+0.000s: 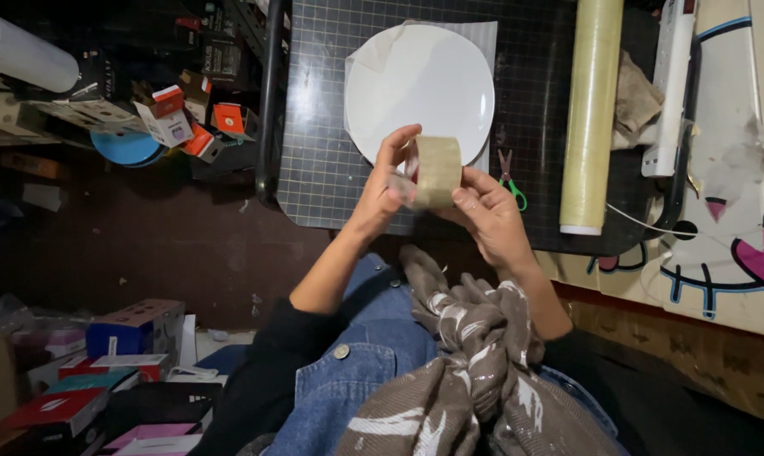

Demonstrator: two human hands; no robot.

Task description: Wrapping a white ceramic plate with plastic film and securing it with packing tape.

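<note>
Much of the scene is dark: the floor to the left and the clutter of small boxes (166, 114) at far left are hard to read, and a white cylinder (27, 55) is cut off at the top left corner. More boxes (103, 371) at near left run off the frame edge. The person's lap is covered by a brown and white patterned cloth (475, 363) over blue denim, which hides the lower forearms in part. The far end of the long roll of clear film (590, 110) is cut off by the top edge.

A roll of tan tape (437, 171) is held up between both hands, over the near edge of a dark gridded cutting mat (314, 127). The left hand (382, 190) grips the roll's left side, thumb and fingers curled at its rim; whether it pinches a loose end of tape cannot be told. The right hand (487, 215) clasps the roll from the right and below, fingers wrapped under it. The tape overlaps the near rim of a white round plate (420, 84), which lies on a pale sheet on the mat just beyond the hands. Small green-handled scissors (508, 177) lie on the mat just right of the right hand, between it and the film roll. A white power strip (671, 84) lies further right.
</note>
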